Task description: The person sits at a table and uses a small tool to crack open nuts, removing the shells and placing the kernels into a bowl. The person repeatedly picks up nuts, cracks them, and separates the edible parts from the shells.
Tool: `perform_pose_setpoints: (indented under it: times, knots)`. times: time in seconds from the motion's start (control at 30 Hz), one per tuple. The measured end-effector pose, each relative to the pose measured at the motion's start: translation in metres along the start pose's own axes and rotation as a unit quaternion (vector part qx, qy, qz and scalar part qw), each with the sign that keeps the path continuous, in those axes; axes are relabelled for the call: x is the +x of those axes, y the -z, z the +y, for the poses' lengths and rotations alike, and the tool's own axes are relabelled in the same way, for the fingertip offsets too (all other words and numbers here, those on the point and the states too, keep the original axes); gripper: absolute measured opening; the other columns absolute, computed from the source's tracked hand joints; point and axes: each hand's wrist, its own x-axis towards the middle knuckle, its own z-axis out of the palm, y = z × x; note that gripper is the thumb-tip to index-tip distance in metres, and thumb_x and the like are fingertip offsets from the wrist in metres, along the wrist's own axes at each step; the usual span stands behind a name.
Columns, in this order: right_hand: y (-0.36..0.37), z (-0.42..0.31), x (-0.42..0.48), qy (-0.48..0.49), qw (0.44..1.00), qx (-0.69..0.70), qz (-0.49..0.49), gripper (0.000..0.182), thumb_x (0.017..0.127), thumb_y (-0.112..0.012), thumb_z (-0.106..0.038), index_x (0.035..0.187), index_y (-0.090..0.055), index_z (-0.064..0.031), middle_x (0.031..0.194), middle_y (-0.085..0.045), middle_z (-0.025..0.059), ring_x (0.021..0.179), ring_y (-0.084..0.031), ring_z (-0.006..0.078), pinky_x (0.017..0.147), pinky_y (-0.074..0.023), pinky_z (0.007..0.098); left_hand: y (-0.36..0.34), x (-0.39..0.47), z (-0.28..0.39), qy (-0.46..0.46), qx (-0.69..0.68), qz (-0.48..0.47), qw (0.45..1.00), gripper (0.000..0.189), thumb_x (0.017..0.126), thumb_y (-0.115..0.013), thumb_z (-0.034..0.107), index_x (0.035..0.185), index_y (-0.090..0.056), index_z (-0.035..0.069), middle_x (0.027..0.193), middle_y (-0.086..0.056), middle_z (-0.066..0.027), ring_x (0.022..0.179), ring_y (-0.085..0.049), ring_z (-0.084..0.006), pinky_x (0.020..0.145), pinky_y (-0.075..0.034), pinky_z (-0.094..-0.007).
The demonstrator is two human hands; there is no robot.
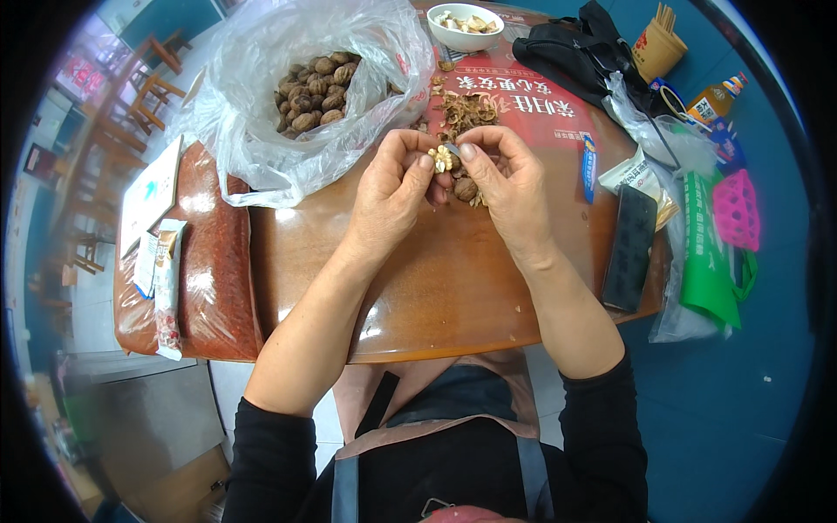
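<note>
Between thumb and fingers, my left hand (pixel 402 173) holds a pale walnut kernel (pixel 443 159). My right hand (pixel 510 180) pinches a small grey metal piece (pixel 453 150), perhaps a blade, close against the kernel; most of it is hidden by the fingers. Beneath the hands lies a brown walnut (pixel 465 189) with shell bits around it. Beyond the fingertips is a heap of walnut shell pieces (pixel 471 111) on a red printed sheet (pixel 556 108). Whole walnuts (pixel 317 91) fill an open clear plastic bag (pixel 261 167) at the upper left. A white bowl (pixel 465 40) holds pale pieces at the far edge.
At the left rests a large bag of red flakes (pixel 219 261) with a wrapped bar (pixel 169 287) on top. A black phone-like slab (pixel 629 248), a blue wrapper (pixel 589 167), a black bag (pixel 562 49), a bottle (pixel 713 101) and a green bag (pixel 709 255) line the right side.
</note>
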Motion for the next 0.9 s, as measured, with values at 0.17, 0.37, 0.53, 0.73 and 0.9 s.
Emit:
perform_pose_setpoints:
  times: [0.17,0.37,0.53,0.73,0.9]
  knots:
    - [-0.001,-0.004,-0.003,-0.051,0.996,0.049,-0.054,0.014,0.086,-0.061,-0.009,0.093,-0.057,0.0012,0.078,-0.061,0.0032,0.070,-0.058,0.0079,0.065,-0.0468,0.0209,-0.005,-0.002,0.004,-0.014,0.083,0.008,0.996,0.009,0.093,-0.044,0.005,0.101,-0.046,0.000,0.075,-0.056,-0.0045,0.063,-0.052,-0.0070,0.055,-0.044,-0.0207]
    - [-0.003,-0.008,-0.003,-0.082,0.989,0.109,-0.064,0.007,0.087,-0.058,-0.005,0.091,-0.056,0.0009,0.081,-0.062,0.0043,0.073,-0.058,0.0092,0.066,-0.0484,0.0220,-0.008,-0.004,0.011,-0.008,0.133,0.024,0.991,0.006,0.093,-0.045,0.005,0.096,-0.046,0.000,0.073,-0.054,-0.0044,0.062,-0.051,-0.0072,0.054,-0.044,-0.0218]
    - [-0.003,0.002,-0.003,-0.041,0.988,0.133,-0.072,0.006,0.088,-0.057,-0.004,0.091,-0.056,0.0010,0.083,-0.062,0.0064,0.074,-0.059,0.0109,0.068,-0.0502,0.0239,-0.006,-0.002,0.008,0.020,0.120,0.026,0.992,0.007,0.092,-0.045,0.006,0.095,-0.046,0.000,0.072,-0.053,-0.0036,0.061,-0.051,-0.0073,0.055,-0.044,-0.0219]
    - [-0.004,0.011,-0.001,-0.029,0.980,0.163,-0.107,0.005,0.088,-0.056,-0.002,0.091,-0.055,0.0013,0.083,-0.061,0.0078,0.074,-0.059,0.0122,0.068,-0.0513,0.0252,-0.001,-0.002,0.006,0.060,0.041,0.018,0.997,0.006,0.093,-0.045,0.008,0.093,-0.046,0.002,0.071,-0.054,-0.0026,0.059,-0.048,-0.0065,0.053,-0.041,-0.0200]
    - [-0.001,0.012,0.001,-0.021,0.980,0.151,-0.125,0.005,0.088,-0.056,-0.003,0.092,-0.055,0.0009,0.082,-0.061,0.0075,0.074,-0.060,0.0122,0.068,-0.0510,0.0248,0.002,-0.003,0.007,0.076,0.009,0.011,0.997,0.006,0.093,-0.045,0.008,0.094,-0.046,0.003,0.069,-0.053,-0.0022,0.057,-0.046,-0.0062,0.051,-0.039,-0.0189]
